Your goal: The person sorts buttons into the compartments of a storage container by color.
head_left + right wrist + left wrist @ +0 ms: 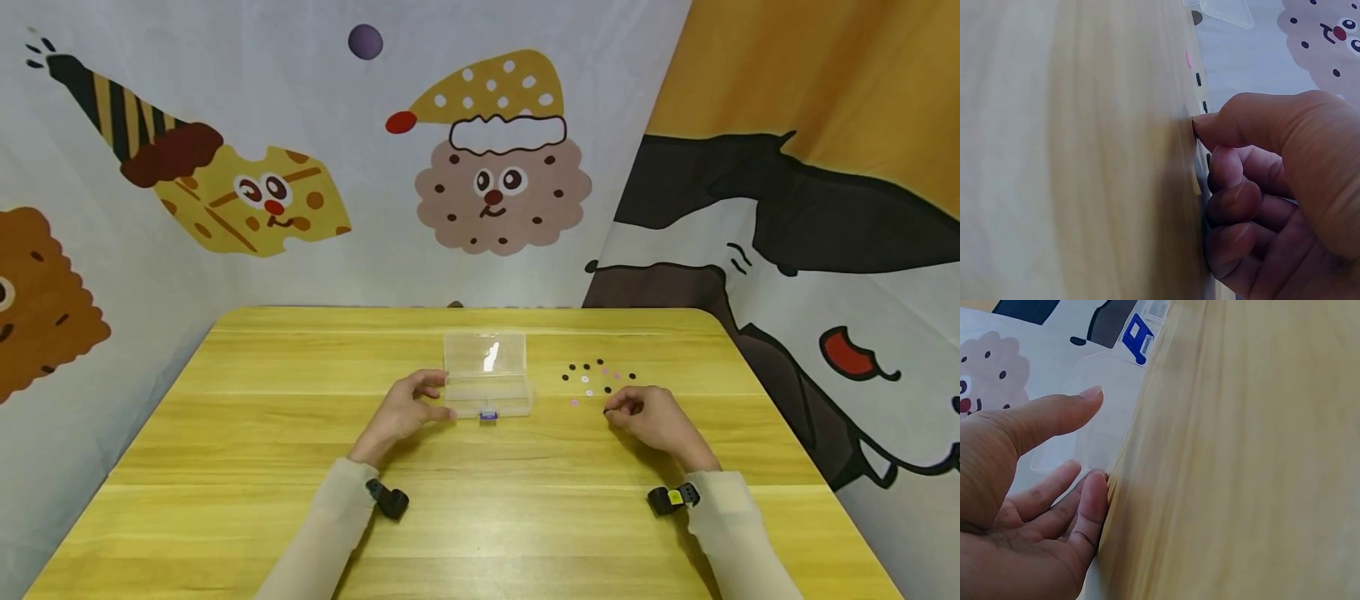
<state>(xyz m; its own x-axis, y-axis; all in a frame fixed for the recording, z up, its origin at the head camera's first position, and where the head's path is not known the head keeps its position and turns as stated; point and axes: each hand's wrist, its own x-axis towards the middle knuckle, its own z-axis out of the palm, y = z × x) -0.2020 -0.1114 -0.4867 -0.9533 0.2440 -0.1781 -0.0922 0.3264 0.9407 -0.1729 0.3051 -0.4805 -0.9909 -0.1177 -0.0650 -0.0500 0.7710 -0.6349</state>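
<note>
A clear plastic box (491,388) stands with its lid raised at the back and a blue latch (488,416) at its front. My left hand (405,407) rests at the box's left side, thumb by the front corner; in the left wrist view that hand (1041,481) has its thumb apart from loosely bent fingers. To the right of the box lie several small black, pink and white button-like discs (587,367). At their near edge my right hand (648,415) pinches a small black disc (606,411) at the tabletop. In the right wrist view the right hand's (1272,169) other fingers are curled.
The wooden table (480,517) has its far edge close to a hanging cloth (300,275) printed with cartoon figures. Both wrists carry a small black camera, one on the left wrist (390,502) and one on the right (667,500).
</note>
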